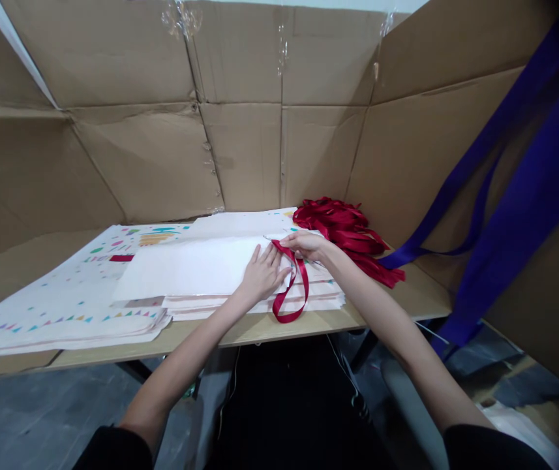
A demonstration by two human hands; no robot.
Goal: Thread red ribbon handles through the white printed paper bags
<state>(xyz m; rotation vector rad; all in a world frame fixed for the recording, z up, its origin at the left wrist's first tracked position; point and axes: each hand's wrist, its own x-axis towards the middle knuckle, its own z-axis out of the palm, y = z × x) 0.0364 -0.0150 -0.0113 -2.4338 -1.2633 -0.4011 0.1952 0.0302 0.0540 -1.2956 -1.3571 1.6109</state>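
Observation:
A white folded sheet [186,267] lies on a stack of white sheets near the table's front edge. My left hand [263,273] rests on its right end, fingers spread flat. Just right of it, my right hand [303,244] pinches a red ribbon [289,316] at the sheet's right end. The ribbon's loop hangs down over the stack's front edge. Behind and right of my right hand is a pile of red ribbons [340,228].
Printed white sheets [64,300] with coloured patterns cover the left of the table [254,333]. Cardboard walls [240,150] enclose the back and sides. Wide blue ribbons [518,196] hang at the right, reaching the tabletop beside the red pile.

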